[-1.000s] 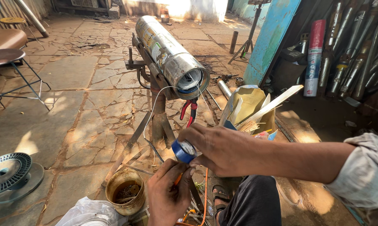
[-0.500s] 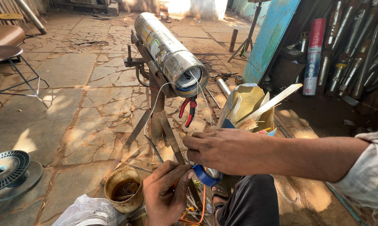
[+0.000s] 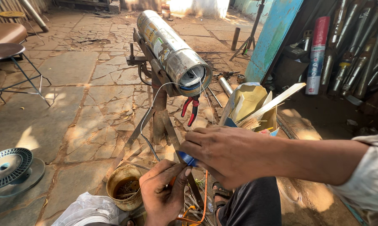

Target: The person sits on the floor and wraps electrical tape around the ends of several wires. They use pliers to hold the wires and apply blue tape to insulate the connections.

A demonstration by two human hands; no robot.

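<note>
My right hand (image 3: 235, 155) reaches in from the right and grips a small blue tape roll (image 3: 188, 159) at its fingertips. Just below it, my left hand (image 3: 164, 192) pinches a thin wire joint with something orange in its fingers, right against the roll. A white wire (image 3: 154, 95) loops down from the open end of a shiny metal cylinder (image 3: 172, 50) toward my hands. The cylinder lies on a rusty steel stand (image 3: 161, 121). Red-handled pliers (image 3: 190, 109) hang under the cylinder's mouth.
A rusty tin can (image 3: 124, 186) stands left of my left hand, beside a plastic bag (image 3: 88, 211). A wire spool (image 3: 6, 165) lies far left, a stool (image 3: 6, 52) behind it. A cardboard box of strips (image 3: 252, 106) and metal tubes (image 3: 356, 54) stand at the right.
My right hand carried the blue roll down to the right, then back up and left against my left hand's fingertips. My left hand stayed low, holding the wire.
</note>
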